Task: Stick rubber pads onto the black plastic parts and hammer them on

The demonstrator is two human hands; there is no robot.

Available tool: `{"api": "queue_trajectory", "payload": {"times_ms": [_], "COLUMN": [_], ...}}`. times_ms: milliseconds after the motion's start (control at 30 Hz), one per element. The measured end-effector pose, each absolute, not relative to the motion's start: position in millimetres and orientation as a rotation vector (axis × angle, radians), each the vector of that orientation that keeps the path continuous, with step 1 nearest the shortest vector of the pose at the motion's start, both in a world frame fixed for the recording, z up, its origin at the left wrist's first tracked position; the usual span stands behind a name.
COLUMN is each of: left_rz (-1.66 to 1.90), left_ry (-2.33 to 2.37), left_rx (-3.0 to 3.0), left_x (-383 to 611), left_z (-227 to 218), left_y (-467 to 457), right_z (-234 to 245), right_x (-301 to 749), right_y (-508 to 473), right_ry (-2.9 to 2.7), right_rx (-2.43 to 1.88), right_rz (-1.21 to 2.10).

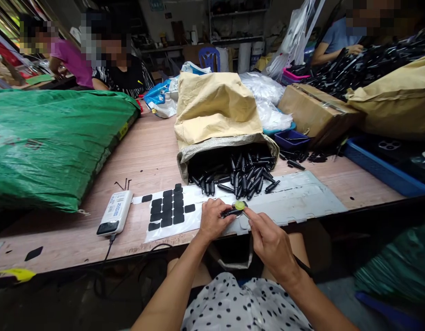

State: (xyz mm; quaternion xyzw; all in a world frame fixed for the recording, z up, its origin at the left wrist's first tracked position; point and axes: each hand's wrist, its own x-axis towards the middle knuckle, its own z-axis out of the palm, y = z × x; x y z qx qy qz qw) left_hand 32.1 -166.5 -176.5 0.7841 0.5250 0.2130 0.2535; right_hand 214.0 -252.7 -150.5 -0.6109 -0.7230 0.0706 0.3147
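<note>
My left hand [212, 219] is closed around a small black plastic part [232, 212] at the table's near edge. My right hand [267, 241] pinches a small yellow-green piece [240, 205] against the top of that part. Just beyond my hands lies a white backing sheet [198, 202] carrying several black adhesive pads [169, 209]. Behind it a tan paper sack [215, 110] lies on its side, with many black plastic parts [240, 177] spilling from its open mouth.
A white power bank [115, 213] with a cable lies at left, beside a big green woven sack [50, 142]. A cardboard box [315, 112], blue trays [381, 168] and another tan sack [398, 101] stand at right. Other people sit at the far side.
</note>
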Motion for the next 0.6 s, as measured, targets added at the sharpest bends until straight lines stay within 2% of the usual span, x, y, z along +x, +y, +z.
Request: {"api": "queue_trajectory", "payload": {"times_ms": [467, 600], "left_rz": [0.608, 0.587], "left_ry": [1.437, 1.449], "left_rx": [2.123, 2.141], "left_x": [33.4, 34.6], "left_z": [-177.1, -174.4], "left_y": [-166.4, -167.3], "right_z": [-153.8, -148.1], "right_x": [226.1, 258.6], "right_y": [-254.4, -246.7], "right_ry": [-1.871, -1.697], "right_rx": [-1.695, -1.793], "right_rz": [0.148, -0.035]}}
